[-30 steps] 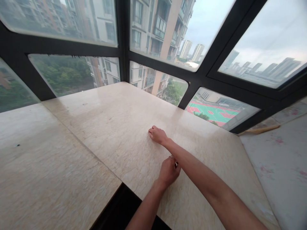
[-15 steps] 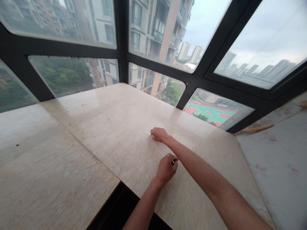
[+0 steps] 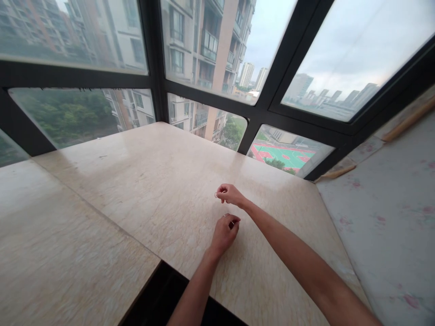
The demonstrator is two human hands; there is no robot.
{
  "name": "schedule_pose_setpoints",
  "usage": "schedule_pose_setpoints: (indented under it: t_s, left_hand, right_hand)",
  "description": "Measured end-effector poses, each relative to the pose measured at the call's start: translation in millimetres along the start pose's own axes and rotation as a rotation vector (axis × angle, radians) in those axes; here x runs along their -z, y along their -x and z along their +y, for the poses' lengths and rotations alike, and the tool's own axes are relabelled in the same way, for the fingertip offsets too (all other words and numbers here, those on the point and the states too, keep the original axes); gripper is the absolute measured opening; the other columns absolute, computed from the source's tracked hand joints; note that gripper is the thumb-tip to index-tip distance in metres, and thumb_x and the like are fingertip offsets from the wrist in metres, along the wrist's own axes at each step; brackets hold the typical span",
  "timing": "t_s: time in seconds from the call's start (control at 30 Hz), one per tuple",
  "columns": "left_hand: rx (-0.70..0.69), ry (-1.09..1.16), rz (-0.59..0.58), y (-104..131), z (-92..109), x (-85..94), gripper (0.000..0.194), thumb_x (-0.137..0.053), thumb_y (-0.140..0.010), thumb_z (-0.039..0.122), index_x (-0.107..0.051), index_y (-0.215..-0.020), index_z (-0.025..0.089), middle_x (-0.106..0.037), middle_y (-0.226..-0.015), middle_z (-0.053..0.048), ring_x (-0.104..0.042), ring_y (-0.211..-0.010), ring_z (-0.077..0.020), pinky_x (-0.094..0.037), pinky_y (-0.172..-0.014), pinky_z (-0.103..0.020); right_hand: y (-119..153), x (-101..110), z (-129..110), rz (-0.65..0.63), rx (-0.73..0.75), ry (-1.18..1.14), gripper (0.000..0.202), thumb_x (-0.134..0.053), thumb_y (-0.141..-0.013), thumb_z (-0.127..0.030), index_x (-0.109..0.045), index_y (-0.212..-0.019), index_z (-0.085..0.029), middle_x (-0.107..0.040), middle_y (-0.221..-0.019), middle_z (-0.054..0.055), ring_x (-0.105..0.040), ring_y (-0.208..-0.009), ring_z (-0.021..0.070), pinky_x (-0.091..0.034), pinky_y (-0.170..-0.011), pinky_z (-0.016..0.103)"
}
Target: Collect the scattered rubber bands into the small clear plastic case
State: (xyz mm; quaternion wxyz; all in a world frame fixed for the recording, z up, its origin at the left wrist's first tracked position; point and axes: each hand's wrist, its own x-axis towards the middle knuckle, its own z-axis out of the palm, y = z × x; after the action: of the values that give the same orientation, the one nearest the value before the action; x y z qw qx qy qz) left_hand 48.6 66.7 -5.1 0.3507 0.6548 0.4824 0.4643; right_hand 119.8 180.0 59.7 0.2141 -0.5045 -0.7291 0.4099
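My right hand is just above the pale marble-look ledge, farther out than the left. Its thumb and fingers are pinched on a small thin reddish loop, which sticks out at the fingertips. The loop's exact kind is too small to tell. Nearer to me, my left hand is low over the ledge with thumb and forefinger pressed together. Whatever that pinch holds, if anything, is too small to make out. A thin ring shows on a left finger. The two hands are apart.
Dark window frames border the ledge at the back and sides. A flower-patterned wall stands on the right. A seam crosses the ledge on the left. Below my left forearm is a dark opening with a corner edge.
My right hand has lifted and turned, so the thin loop now shows at its fingertips. My left hand stays pinched, slightly farther left in view. The camera has turned a little to the right.
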Motion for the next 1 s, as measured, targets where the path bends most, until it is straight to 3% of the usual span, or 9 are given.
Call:
schedule_pose_setpoints:
  t_s: [0.13,0.27,0.43,0.57,0.67,0.83,1.0]
  left_hand:
    - [0.013,-0.006,-0.009,-1,0,1.9,0.017,-0.051,-0.079,0.014,-0.067,-0.086,0.016,-0.067,-0.082,-0.005,-0.059,-0.070,-0.0138,-0.047,-0.068,-0.028]
    - [-0.002,-0.008,-0.023,-1,2,4.7,0.017,-0.050,-0.081,0.019,-0.066,-0.087,0.017,-0.068,-0.082,-0.005,-0.060,-0.073,-0.0145,-0.047,-0.069,-0.028]
    - [-0.018,-0.010,-0.023,-2,5,6.9,0.018,-0.051,-0.082,0.023,-0.067,-0.086,0.017,-0.069,-0.083,-0.005,-0.062,-0.077,-0.0160,-0.049,-0.072,-0.029]
    - [0.003,-0.019,-0.023,-3,6,7.9,0.019,-0.052,-0.081,0.028,-0.068,-0.085,0.018,-0.070,-0.083,-0.005,-0.064,-0.076,-0.0168,-0.051,-0.072,-0.030]
    - [0.047,-0.008,-0.036,-3,6,9.0,0.022,-0.053,-0.081,0.032,-0.068,-0.087,0.018,-0.070,-0.086,-0.005,-0.064,-0.077,-0.0174,-0.052,-0.071,-0.031]
    - [0.117,0.009,-0.066,0,6,10.3,0.028,-0.055,-0.080,0.040,-0.068,-0.091,0.018,-0.069,-0.088,-0.006,-0.065,-0.077,-0.0190,-0.054,-0.068,-0.031]
    - [0.097,-0.090,-0.084,1,9,10.0,0.027,-0.055,-0.080,0.041,-0.068,-0.089,0.019,-0.070,-0.088,-0.005,-0.065,-0.077,-0.0193,-0.054,-0.072,-0.033]
  right_hand:
    - [36,15,-1,0.104,0.014,-0.292,0.016,-0.061,-0.073,-0.032,-0.052,-0.074,-0.018,-0.064,-0.071,-0.002,-0.048,-0.041,0.0047,-0.032,-0.037,0.017]
    - [76,26,-1,0.223,0.026,-0.482,0.024,-0.064,-0.072,-0.040,-0.052,-0.075,-0.020,-0.060,-0.064,-0.005,-0.037,-0.037,0.0033,-0.027,-0.035,0.018]
    - [128,32,2,0.348,0.014,-0.775,0.025,-0.076,-0.068,-0.034,-0.058,-0.078,-0.019,-0.065,-0.071,-0.003,-0.037,-0.036,0.0019,-0.023,-0.034,0.018]
    - [170,38,11,0.465,-0.030,-0.793,0.027,-0.078,-0.067,-0.032,-0.065,-0.086,-0.019,-0.069,-0.079,-0.001,-0.042,-0.038,0.0022,-0.026,-0.035,0.018]
    - [199,44,18,0.552,-0.079,-0.771,0.025,-0.078,-0.066,-0.034,-0.068,-0.082,-0.019,-0.070,-0.075,0.000,-0.045,-0.040,0.0037,-0.030,-0.037,0.018]
    - [241,52,30,0.706,-0.102,-0.742,0.021,-0.077,-0.068,-0.036,-0.068,-0.077,-0.019,-0.068,-0.070,0.001,-0.047,-0.044,0.0062,-0.033,-0.040,0.020]
    - [280,55,50,0.859,-0.134,-0.691,0.022,-0.074,-0.072,-0.038,-0.065,-0.080,-0.020,-0.065,-0.069,0.001,-0.049,-0.049,0.0083,-0.035,-0.043,0.020]
